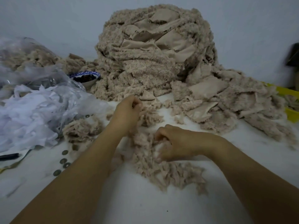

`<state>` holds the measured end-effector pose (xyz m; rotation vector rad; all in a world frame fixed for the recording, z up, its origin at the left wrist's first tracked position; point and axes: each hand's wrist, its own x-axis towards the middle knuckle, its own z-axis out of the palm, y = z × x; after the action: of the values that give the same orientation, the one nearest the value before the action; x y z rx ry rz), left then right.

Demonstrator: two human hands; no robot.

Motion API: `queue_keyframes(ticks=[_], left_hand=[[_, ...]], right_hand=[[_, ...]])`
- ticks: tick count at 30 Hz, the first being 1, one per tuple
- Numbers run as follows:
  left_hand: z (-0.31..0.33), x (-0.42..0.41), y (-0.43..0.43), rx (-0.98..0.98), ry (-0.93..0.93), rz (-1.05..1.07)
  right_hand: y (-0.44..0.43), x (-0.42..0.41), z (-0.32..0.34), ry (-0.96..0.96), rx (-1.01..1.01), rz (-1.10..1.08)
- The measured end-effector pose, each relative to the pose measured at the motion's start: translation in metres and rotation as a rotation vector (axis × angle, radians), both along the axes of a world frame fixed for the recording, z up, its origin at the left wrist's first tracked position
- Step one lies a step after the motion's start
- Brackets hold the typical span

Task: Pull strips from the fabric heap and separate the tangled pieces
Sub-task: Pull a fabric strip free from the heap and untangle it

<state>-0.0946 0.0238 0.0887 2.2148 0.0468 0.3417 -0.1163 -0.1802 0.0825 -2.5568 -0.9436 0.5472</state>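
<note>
1. The left hand (pixel 127 110) lies just in front of the fabric heap (pixel 153 54). Its fingers are curled tight and it grips the far end of a tangle of strips (pixel 161 172), which is fluffy and beige.
2. The right hand (pixel 171 143) is further from the heap, closer to the person. Its fingers are also curled, and they dig into and hold the middle of the same tangle. Both forearms are bare.
3. The tangle runs from the foot of the heap under both hands, then spreads out on the near side of the right hand.
4. The heap is tall and stands against the wall (pixel 48 16). It is a mass of shaggy beige strips with smooth backing showing in folds. More strips spill from its right side across the table.
5. A blue-and-white bowl (pixel 85 77) with dark contents touches the heap's lower left edge.
6. Further left of the heap are a clear plastic bag (pixel 32 62) holding more beige pile and a mound of white scraps (pixel 27 117). A small beige clump (pixel 82 128) lies in front of these.
7. A row of round coins (pixel 64 160) with centre holes lies on the table, left of the left forearm.
8. Something yellow (pixel 289 101) shows behind the spilled strips, right of the heap.
9. The table (pixel 129 199) is white, and the wall is pale and plain.
</note>
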Motion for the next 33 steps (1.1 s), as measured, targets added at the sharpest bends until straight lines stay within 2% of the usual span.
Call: queue_keyframes(ticks=[2,5,7,9,11,13,16,19,21,24,26,29,33], left_hand=[[-0.002,-0.006,0.004,0.050,0.053,-0.165],[-0.008,-0.023,0.012,0.186,0.248,-0.448],[-0.019,-0.027,0.019,0.368,0.236,-0.476],[-0.024,-0.032,0.019,0.402,0.152,-0.405],[-0.026,-0.037,0.009,0.325,0.118,-0.373],[-0.024,-0.042,-0.004,0.298,0.090,-0.418],[-0.019,-0.045,-0.010,0.326,0.062,-0.465],[-0.010,-0.045,0.011,0.330,0.001,-0.266],[-0.005,-0.044,0.037,0.508,0.012,-0.107],[-0.005,-0.048,0.071,0.884,0.287,0.118],[-0.009,-0.050,0.084,0.928,0.459,0.197],[-0.015,-0.046,0.093,0.780,0.491,0.193],[-0.004,-0.042,0.083,0.345,0.244,0.162]], right_hand=[[0.004,0.001,-0.006,-0.091,0.076,0.027],[0.001,0.009,-0.006,0.054,0.445,-0.224],[-0.004,0.018,-0.003,0.190,0.750,-0.472],[-0.006,0.026,-0.005,0.234,0.883,-0.612],[-0.002,0.034,-0.011,0.175,0.801,-0.627],[0.008,0.037,-0.019,0.017,0.609,-0.578],[0.025,0.029,-0.023,-0.052,0.509,-0.355],[0.032,0.022,-0.027,-0.157,0.374,-0.223],[0.030,0.022,-0.026,-0.192,0.388,-0.269],[0.025,0.020,-0.026,-0.174,0.474,-0.403],[0.023,0.019,-0.029,-0.163,0.503,-0.471],[0.022,0.019,-0.032,-0.145,0.485,-0.468],[0.021,0.019,-0.035,-0.184,0.479,-0.465]])
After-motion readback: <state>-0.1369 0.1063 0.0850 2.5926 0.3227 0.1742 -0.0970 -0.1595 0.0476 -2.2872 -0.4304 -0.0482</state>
